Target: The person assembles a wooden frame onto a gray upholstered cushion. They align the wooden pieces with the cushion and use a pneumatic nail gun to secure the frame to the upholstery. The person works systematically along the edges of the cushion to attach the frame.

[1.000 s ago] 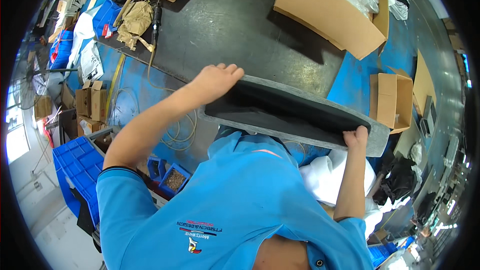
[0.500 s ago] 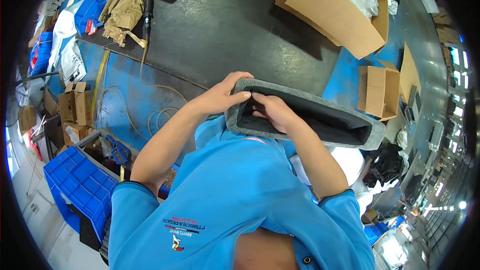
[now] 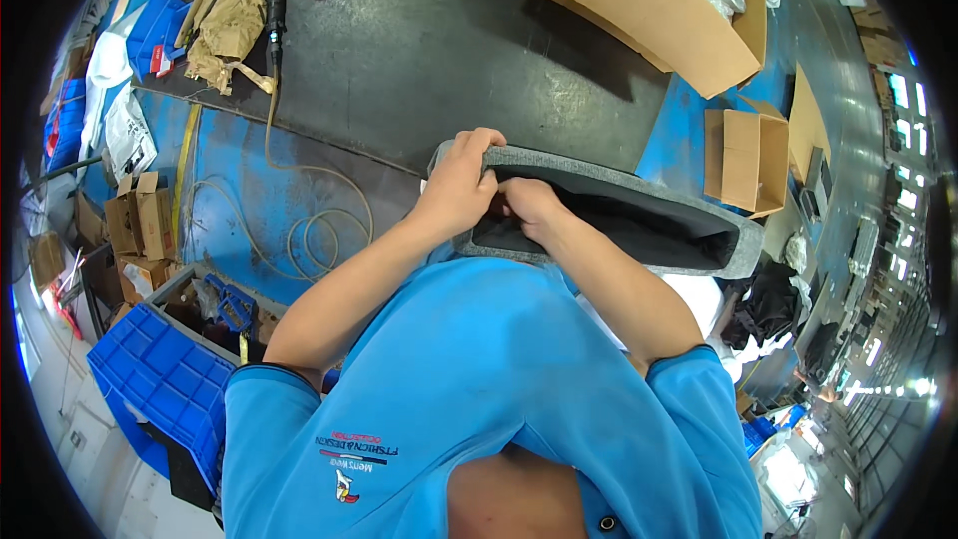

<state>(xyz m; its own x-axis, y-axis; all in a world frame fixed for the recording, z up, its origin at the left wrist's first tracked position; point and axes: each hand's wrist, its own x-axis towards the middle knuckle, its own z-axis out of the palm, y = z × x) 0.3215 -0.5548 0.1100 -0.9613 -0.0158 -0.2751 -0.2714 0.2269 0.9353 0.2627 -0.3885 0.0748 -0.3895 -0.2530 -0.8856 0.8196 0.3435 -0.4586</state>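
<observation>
A long, narrow box point(image 3: 750, 240) covered in grey fabric with a black lining lies against my front, its opening facing up. My left hand point(image 3: 461, 183) is closed over the rim at its left end, the thumb bent to the inner side. Inside that same end is my right hand point(image 3: 534, 208), its fingers curled together close to the left thumb. Whatever the right fingertips pinch is hidden in the dark lining.
A dark tabletop point(image 3: 429, 50) carries a big open cardboard box point(image 3: 659, 15) with clear plastic, a black power tool point(image 3: 276, 20) with a hose, and crumpled brown paper point(image 3: 228, 30). A smaller carton point(image 3: 743, 160) stands right; a blue crate point(image 3: 165, 369) sits lower left.
The left hand has closed further over the end rim, with its thumb now bent. My right fingers have curled inward. The box appears shifted slightly left and up.
</observation>
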